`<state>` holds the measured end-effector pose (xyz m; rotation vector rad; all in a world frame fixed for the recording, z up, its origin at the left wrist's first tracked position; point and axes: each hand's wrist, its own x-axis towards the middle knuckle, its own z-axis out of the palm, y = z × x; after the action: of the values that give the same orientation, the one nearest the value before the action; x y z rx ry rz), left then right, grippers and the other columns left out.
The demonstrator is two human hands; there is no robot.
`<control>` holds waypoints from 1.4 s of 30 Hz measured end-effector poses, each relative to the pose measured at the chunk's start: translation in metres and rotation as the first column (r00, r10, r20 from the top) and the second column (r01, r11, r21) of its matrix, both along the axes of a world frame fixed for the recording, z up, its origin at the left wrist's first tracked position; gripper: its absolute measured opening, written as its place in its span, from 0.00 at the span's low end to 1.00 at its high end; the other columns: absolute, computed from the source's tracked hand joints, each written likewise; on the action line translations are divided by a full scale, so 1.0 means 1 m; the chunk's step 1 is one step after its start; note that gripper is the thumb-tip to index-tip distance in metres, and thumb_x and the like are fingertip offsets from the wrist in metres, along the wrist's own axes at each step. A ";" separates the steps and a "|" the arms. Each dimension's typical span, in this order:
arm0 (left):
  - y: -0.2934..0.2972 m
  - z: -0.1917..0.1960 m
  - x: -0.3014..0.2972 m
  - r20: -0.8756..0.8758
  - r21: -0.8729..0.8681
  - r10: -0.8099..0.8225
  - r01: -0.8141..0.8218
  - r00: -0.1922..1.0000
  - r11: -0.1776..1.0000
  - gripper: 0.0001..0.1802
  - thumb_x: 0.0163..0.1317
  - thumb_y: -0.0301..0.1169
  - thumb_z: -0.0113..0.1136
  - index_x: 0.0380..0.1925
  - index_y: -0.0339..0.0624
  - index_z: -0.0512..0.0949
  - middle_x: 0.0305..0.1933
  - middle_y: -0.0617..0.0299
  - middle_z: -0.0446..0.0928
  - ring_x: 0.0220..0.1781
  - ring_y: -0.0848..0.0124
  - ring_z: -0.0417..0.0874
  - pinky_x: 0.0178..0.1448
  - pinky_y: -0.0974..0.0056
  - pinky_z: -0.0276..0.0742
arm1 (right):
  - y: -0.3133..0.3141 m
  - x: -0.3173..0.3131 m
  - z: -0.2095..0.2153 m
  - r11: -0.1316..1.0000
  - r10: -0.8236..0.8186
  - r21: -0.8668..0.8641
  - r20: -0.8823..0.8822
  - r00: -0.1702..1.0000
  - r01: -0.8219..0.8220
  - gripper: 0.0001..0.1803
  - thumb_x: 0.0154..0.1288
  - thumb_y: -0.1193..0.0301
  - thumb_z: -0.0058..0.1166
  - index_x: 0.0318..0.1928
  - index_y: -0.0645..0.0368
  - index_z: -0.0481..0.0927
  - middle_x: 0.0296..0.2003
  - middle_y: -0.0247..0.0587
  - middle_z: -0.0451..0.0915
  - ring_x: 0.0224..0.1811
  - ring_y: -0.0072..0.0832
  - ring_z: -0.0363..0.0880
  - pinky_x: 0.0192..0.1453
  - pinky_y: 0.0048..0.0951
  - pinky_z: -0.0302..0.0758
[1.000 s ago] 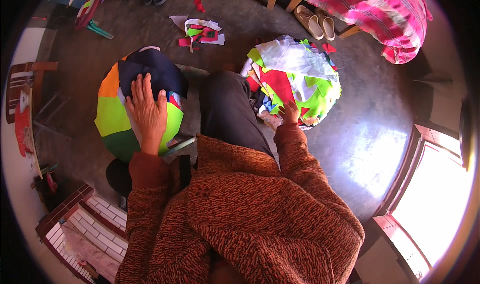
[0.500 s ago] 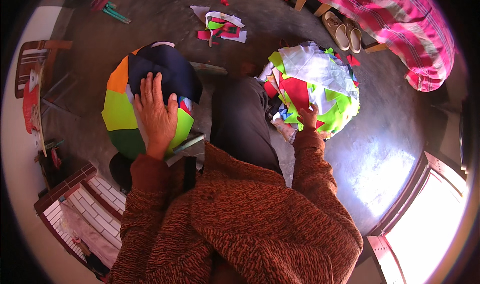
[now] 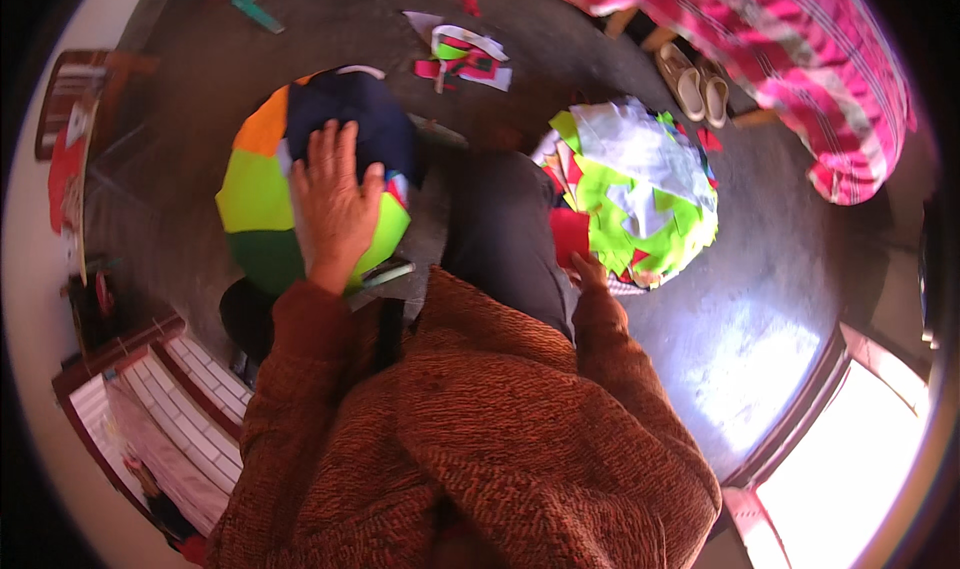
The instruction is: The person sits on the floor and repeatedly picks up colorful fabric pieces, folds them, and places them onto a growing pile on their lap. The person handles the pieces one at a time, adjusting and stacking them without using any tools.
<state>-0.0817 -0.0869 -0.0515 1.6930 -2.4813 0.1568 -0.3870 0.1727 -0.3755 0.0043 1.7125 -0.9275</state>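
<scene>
My left hand (image 3: 338,199) lies flat, fingers stretched out, on a round patchwork piece (image 3: 252,197) of navy, orange, lime and dark green cloth. That round piece sits at the left, beside my knee. At the right, my right hand (image 3: 590,272) is closed on the edge of a red cloth piece (image 3: 570,235), its fingertips partly hidden. The red piece is at the near left side of a heaped mound of cloth scraps (image 3: 655,204), mostly lime green and white with bits of red.
More scraps (image 3: 470,61) lie on the grey floor (image 3: 330,29) ahead. Light-coloured shoes (image 3: 682,84) stand by a bed with a pink plaid cover (image 3: 770,59). A bright doorway (image 3: 850,479) is at the lower right. My dark-trousered leg (image 3: 500,239) lies between the round piece and the mound.
My right hand has drawn the red cloth piece off the mound toward me and to the left. My left hand stays flat on the patchwork. The whole view has shifted slightly.
</scene>
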 end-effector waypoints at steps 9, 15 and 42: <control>0.001 -0.011 0.005 -0.179 -0.067 -0.026 0.014 0.984 0.998 0.31 0.60 0.45 0.49 0.62 0.47 0.61 0.67 0.53 0.59 0.69 0.55 0.56 0.68 0.43 0.47 | -0.044 -0.034 0.124 0.914 -0.227 -0.383 -0.201 0.953 0.137 0.17 0.60 0.62 0.56 0.44 0.61 0.78 0.38 0.35 0.79 0.40 0.28 0.75 0.48 0.32 0.72; 0.006 -0.008 0.011 -0.245 -0.078 -0.015 -0.004 0.969 0.997 0.31 0.61 0.46 0.49 0.62 0.46 0.62 0.67 0.52 0.60 0.69 0.55 0.57 0.69 0.42 0.45 | -0.124 0.004 0.288 0.722 -0.242 -0.683 -0.400 0.884 -0.111 0.16 0.65 0.63 0.50 0.43 0.65 0.78 0.38 0.40 0.79 0.39 0.28 0.76 0.46 0.29 0.72; 0.084 -0.004 0.072 -0.815 0.547 0.579 0.330 0.004 0.769 0.25 0.60 0.31 0.59 0.56 0.37 0.63 0.39 0.56 0.77 0.33 0.75 0.77 0.32 0.68 0.74 | -0.183 0.229 0.317 0.748 0.485 -0.611 0.237 0.842 -0.259 0.15 0.64 0.64 0.50 0.46 0.61 0.74 0.33 0.39 0.81 0.26 0.27 0.80 0.15 0.25 0.71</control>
<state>-0.0096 -0.0025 -0.0557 1.2300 -1.0800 -1.5491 -0.1577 -0.0098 -0.0589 -0.5125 0.9707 -1.0039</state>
